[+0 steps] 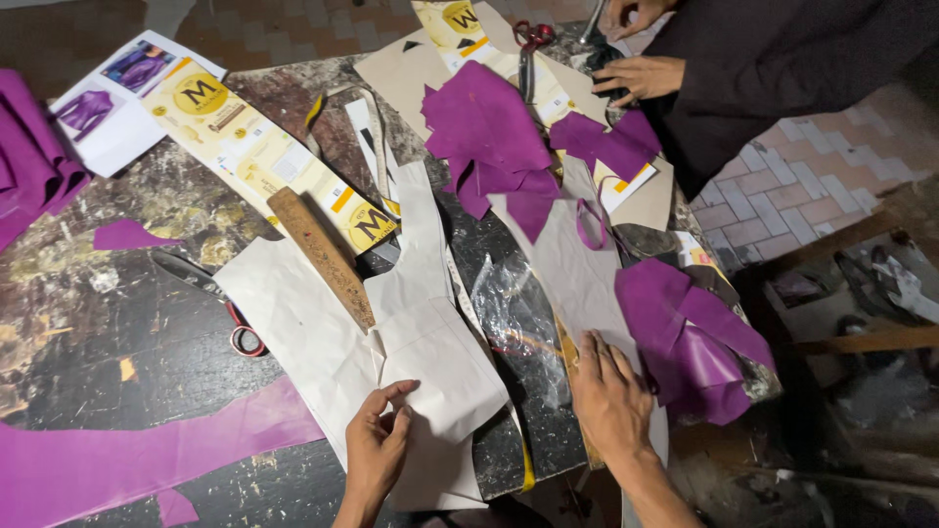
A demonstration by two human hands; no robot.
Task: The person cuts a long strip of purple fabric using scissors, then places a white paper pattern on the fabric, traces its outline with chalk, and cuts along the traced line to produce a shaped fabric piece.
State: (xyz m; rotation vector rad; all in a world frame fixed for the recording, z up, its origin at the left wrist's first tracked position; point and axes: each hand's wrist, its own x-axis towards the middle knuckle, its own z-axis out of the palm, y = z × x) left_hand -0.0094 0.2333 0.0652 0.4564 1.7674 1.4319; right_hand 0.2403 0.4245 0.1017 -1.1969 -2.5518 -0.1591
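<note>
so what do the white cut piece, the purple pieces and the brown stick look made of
White pattern piece under the left hand: looks like matte paper, with sharp creases and stiff cut edges. Purple pieces: probably fabric with a slight sheen, draping and curling softly. Brown stick: seemingly worn wood, dull and speckled.

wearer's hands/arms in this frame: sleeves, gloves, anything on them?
Both hands are bare: no gloves on the left hand or the right hand. No rings, watch or bracelet show on either. The forearms are uncovered down to the bottom edge of the picture, so no sleeve is in view. No marks or tape show. The dark sleeve at top right belongs to another person.
</note>
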